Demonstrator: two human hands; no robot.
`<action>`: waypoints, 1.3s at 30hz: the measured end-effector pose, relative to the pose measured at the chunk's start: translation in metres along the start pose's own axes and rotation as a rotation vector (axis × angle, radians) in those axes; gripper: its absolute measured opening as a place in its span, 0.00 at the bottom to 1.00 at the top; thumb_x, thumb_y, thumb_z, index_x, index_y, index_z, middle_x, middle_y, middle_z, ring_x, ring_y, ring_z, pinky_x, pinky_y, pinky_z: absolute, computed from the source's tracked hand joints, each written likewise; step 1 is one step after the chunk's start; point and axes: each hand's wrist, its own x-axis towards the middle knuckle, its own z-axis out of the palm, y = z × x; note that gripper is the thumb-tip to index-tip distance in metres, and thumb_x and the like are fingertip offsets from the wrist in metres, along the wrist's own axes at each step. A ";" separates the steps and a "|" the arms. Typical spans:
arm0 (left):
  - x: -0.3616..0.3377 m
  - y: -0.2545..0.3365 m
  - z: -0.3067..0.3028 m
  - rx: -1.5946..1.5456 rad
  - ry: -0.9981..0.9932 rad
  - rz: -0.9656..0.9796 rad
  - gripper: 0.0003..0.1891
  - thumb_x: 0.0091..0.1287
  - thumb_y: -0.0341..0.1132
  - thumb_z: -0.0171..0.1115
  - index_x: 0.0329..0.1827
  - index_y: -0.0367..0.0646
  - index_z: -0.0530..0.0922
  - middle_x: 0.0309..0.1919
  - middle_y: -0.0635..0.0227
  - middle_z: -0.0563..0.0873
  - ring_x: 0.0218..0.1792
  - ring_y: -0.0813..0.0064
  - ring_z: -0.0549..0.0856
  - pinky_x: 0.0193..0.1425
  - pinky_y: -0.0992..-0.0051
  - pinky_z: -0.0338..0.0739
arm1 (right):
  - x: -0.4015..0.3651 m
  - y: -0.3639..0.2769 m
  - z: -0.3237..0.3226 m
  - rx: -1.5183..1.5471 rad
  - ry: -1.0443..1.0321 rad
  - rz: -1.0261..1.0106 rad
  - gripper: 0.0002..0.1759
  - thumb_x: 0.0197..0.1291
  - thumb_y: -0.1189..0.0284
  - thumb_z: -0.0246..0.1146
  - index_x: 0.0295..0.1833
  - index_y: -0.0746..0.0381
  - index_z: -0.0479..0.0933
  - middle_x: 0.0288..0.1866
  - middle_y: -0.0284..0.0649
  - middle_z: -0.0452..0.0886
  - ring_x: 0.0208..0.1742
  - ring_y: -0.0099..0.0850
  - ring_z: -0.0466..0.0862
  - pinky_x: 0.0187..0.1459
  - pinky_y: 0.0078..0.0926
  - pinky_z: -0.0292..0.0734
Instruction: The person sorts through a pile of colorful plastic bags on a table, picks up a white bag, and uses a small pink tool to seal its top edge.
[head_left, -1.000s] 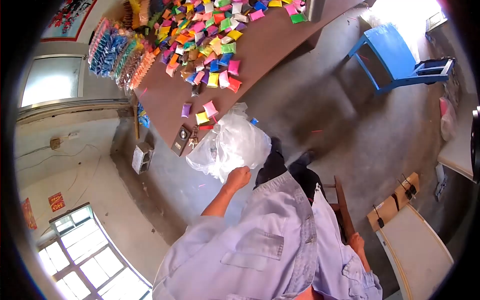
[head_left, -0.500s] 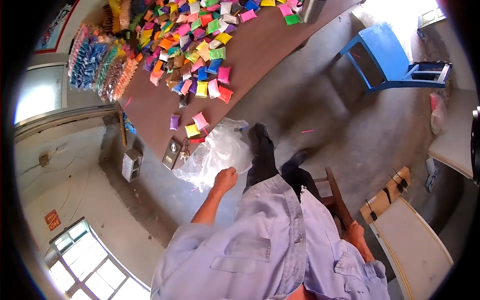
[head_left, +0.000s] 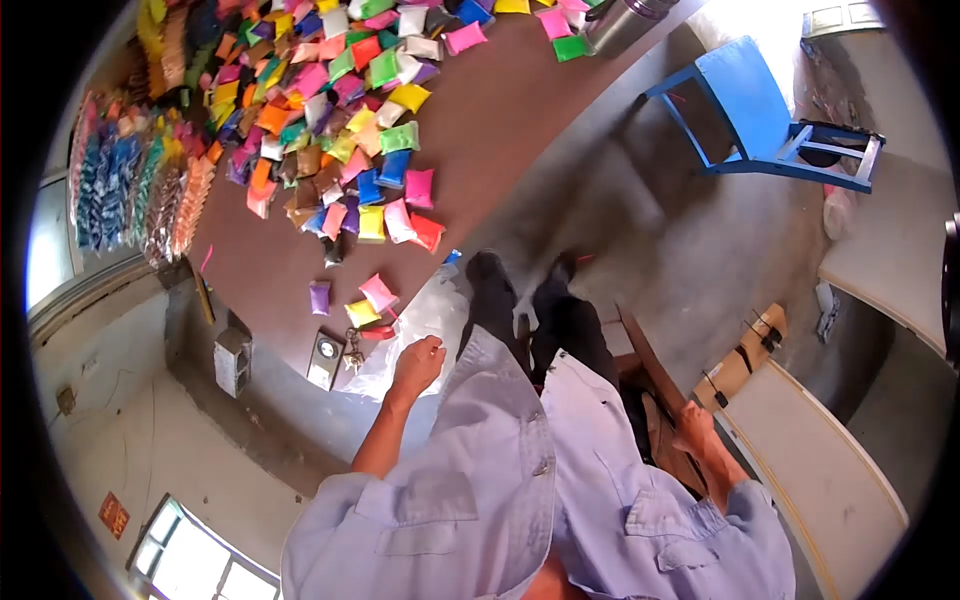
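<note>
My left hand (head_left: pixel 418 368) is closed in front of the brown table's near corner, over a clear plastic bag (head_left: pixel 425 310); whether its fingers hold the bag is too small to tell. My right hand (head_left: pixel 694 428) grips the edge of a dark wooden stool (head_left: pixel 655 365) beside my leg. On the brown table (head_left: pixel 480 130) lies a large pile of small coloured packets (head_left: pixel 370 190). Nearer the corner are a purple packet (head_left: pixel 319 297), a pink packet (head_left: pixel 379 293), a yellow packet (head_left: pixel 361 314), a small black device (head_left: pixel 325 358) and keys (head_left: pixel 353 358).
A metal flask (head_left: pixel 625 25) stands at the table's far edge. Right of the table is a blue chair (head_left: pixel 750 100) on the grey floor. A pale board (head_left: pixel 820 460) with clips is at the lower right. Strips of packets (head_left: pixel 140 190) hang at the left.
The view has shifted, and the table and packets appear further left. My legs and the stool now sit closer together in view. My right hand is still on the stool.
</note>
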 end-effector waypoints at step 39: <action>0.147 0.083 0.008 0.111 -0.188 0.242 0.15 0.68 0.36 0.69 0.54 0.42 0.81 0.47 0.57 0.87 0.51 0.51 0.86 0.58 0.56 0.81 | 0.202 0.040 -0.169 0.305 -0.218 0.003 0.14 0.46 0.76 0.65 0.39 0.72 0.82 0.43 0.65 0.87 0.48 0.57 0.90 0.47 0.47 0.86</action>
